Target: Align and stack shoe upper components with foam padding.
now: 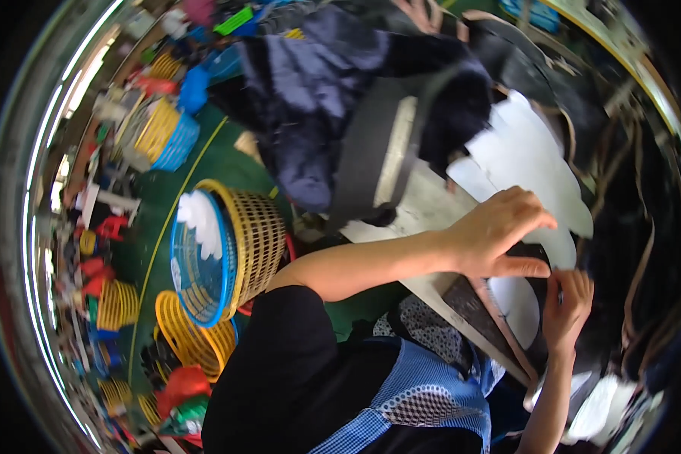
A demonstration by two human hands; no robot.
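Black cloth sleeve [268, 356] foremost; left hand [499, 231] gapes, empty; right hand [568, 312] is curled, contents unclear; white lobed sheets [530, 151] look light, edge-grippable.

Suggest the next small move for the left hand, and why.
Probably close the left hand on an edge of the fanned white pieces: its thumb and fingers stand apart with nothing visible between them as a grip, and the pieces lie close by.

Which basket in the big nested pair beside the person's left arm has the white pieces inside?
The blue basket, the inner one: white pieces lie in it. The yellow basket is the outer one, around it.
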